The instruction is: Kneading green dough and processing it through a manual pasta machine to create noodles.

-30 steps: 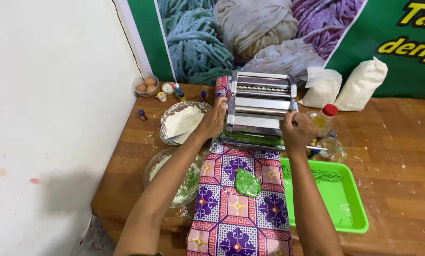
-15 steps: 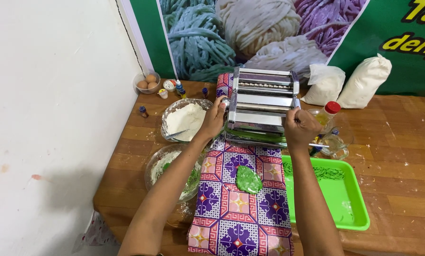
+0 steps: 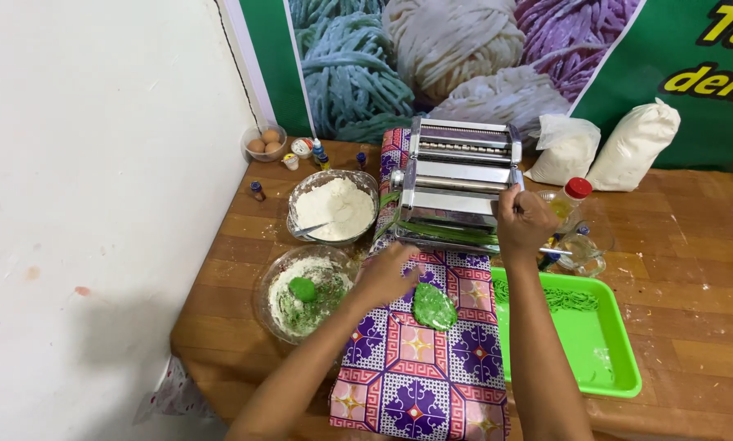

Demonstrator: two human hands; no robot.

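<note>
A metal pasta machine [image 3: 456, 184] stands at the far end of a purple patterned cloth [image 3: 419, 359]. My right hand [image 3: 523, 220] is closed around the crank at the machine's right side. Thin green dough [image 3: 444, 233] shows under the rollers. My left hand [image 3: 389, 273] hovers low over the cloth, fingers loosely apart, just left of a flattened green dough piece [image 3: 434, 305]. It holds nothing that I can see.
A glass bowl [image 3: 278, 304] with floury green dough sits at the left, a bowl of flour [image 3: 334, 208] behind it. A green tray [image 3: 579, 331] lies to the right. Eggs [image 3: 265, 141], small bottles, an oil bottle [image 3: 569, 200] and two white bags [image 3: 632, 147] line the back.
My left hand has left the machine's left side and come down toward me, beside the flat green dough. My right hand stays at the crank.
</note>
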